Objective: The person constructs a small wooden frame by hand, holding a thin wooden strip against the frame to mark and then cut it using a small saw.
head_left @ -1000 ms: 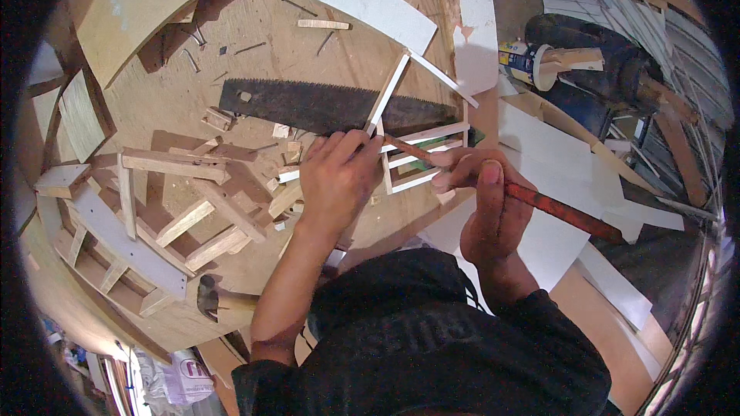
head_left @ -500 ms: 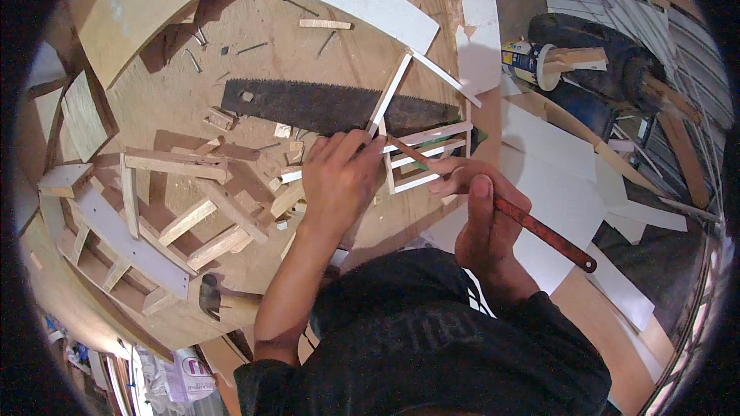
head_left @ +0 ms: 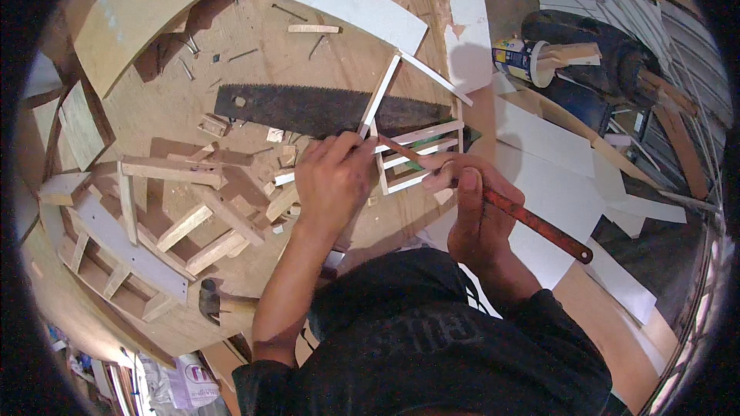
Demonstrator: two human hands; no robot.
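The right hand's (head_left: 482, 192) grip is closed around a long, flat, red-painted metal strip with a hole in its outer end (head_left: 539, 227). The left hand's (head_left: 333, 173) fingers are bent over the left end of a small open frame of thin, white-faced wooden strips (head_left: 424, 136); whether they pinch it or only press cannot be told. This frame lies at the right end of the dark, toothed handsaw blade (head_left: 301, 112), partly over it and partly on its near side.

The red strip's inner end meets the frame's corner right beside the left fingertips, so a slip there could nick them. Light pressure from the left hand might let the frame skid or rock on the handsaw, and a hard push could crack such slender strips or loosen a joint. The handsaw's teeth, along its far edge, could scrape a straying knuckle.

The brown plywood counter (head_left: 177, 108) is cluttered: beyond the handsaw lie loose nails (head_left: 243, 55) and a curved white panel (head_left: 351, 4); on its near left, a bare-wood framework (head_left: 169, 168) and a hammer (head_left: 210, 300). Right of the handsaw are large white sheets (head_left: 539, 154) and a white tub holding wood offcuts (head_left: 512, 58).
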